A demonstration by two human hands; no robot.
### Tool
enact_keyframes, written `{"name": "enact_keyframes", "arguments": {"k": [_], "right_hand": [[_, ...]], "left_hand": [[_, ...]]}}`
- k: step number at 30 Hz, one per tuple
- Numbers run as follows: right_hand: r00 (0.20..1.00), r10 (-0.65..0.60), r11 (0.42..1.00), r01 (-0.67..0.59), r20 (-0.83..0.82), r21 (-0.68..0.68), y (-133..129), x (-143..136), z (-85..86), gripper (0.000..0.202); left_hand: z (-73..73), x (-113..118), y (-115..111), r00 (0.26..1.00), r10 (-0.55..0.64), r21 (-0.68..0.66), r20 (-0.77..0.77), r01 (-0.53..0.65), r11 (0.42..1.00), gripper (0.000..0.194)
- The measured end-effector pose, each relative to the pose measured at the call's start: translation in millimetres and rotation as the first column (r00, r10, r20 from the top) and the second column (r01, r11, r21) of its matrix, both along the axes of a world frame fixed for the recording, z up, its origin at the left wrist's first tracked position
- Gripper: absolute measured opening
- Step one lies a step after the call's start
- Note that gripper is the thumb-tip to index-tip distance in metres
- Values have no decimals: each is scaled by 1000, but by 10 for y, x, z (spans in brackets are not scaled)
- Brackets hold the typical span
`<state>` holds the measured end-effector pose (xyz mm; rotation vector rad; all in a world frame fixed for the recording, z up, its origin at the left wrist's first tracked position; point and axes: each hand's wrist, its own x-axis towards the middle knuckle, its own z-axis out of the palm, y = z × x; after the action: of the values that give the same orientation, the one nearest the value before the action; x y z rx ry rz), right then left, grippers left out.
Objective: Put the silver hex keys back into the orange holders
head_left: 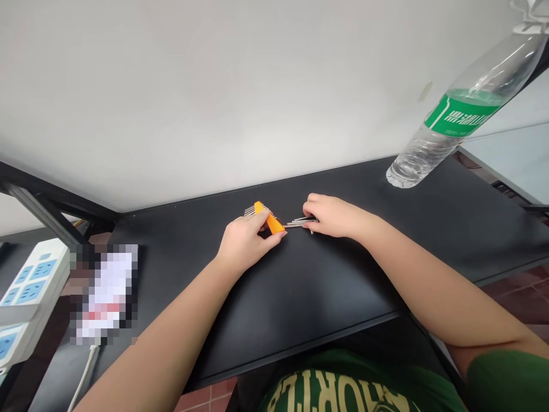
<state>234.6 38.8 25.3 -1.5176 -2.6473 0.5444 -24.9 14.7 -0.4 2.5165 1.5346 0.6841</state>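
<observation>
Seen from your head camera, your two hands work near the middle of a black table (309,286), just short of the pale wall (214,97). Your left hand (244,237) is closed on an orange holder (275,222), pinching it between thumb and fingers; the holder sits slantwise, its far end pointing toward the wall. A row of thin metal rods (249,211) sticks out from its left side. Your right hand (330,215), to the right of the holder, grips a small bunch of loose rods (295,224) in its fingertips, their free ends pointing left toward the holder. At this scale it is hard to tell whether the longest of them touches the orange edge. Well to the right, a clear bottle (414,160) with a green label (465,113) stands on the table near the wall. To your left lie a flat, blurred-out object (107,292) with a white cable (88,369) at its near end and, beyond it, a white power strip (36,286) with blue socket panels.
</observation>
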Motion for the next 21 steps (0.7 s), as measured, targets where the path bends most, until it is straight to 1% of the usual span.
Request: {"name": "enact_keyframes", "arguments": {"k": [4, 8, 12, 17, 21], "right_hand": [[999, 14, 1000, -15, 48, 22, -17, -35, -13, 18], [999, 35, 999, -36, 24, 22, -46, -78, -33, 11], [999, 49, 999, -49, 13, -2, -76, -108, -12, 6], [1000, 25, 999, -25, -17, -36, -93, -124, 17, 10], [999, 12, 1000, -12, -45, 2, -98, -117, 18, 15]], "left_hand": [[-3, -4, 1, 1000, -3, 3, -1, 3, 1000, 33], [-3, -6, -3, 1000, -1, -19, 5, 1, 1000, 31], [4, -2, -8, 1000, 2, -32, 5, -2, 999, 30], [-1, 2, -5, 1000, -7, -28, 15, 8, 1000, 30], [-19, -2, -1, 1000, -6, -13, 12, 6, 1000, 33]]}}
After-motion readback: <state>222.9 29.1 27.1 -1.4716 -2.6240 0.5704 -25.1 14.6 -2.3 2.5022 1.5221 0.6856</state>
